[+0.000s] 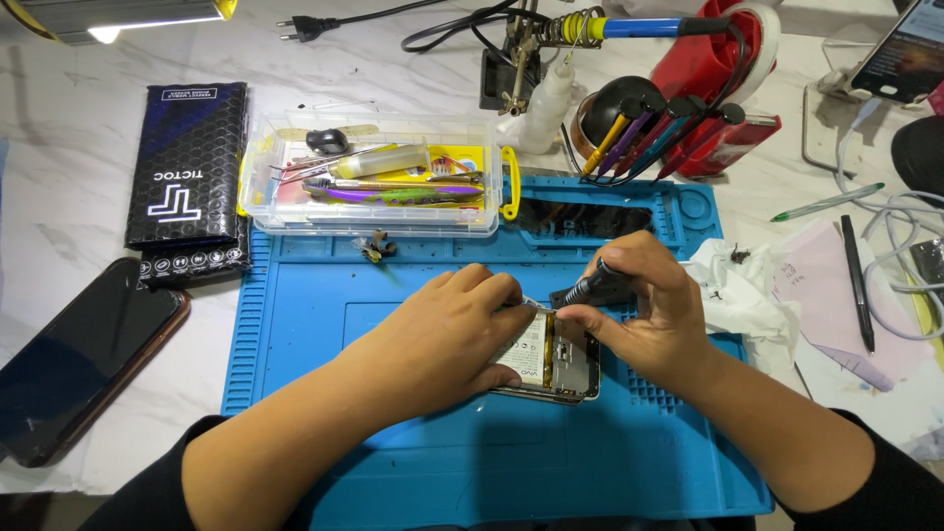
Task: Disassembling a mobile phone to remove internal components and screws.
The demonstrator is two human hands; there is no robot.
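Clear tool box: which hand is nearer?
Left. The left hand lies just below the clear tool box, resting on the opened phone. The right hand, gripping a black screwdriver, sits farther right.

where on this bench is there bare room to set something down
Bare mat lies between the clear tool box and the left hand, and below the opened phone. Bare marble shows left of the black package. The right side is crowded: tissue, papers, pens, cables.
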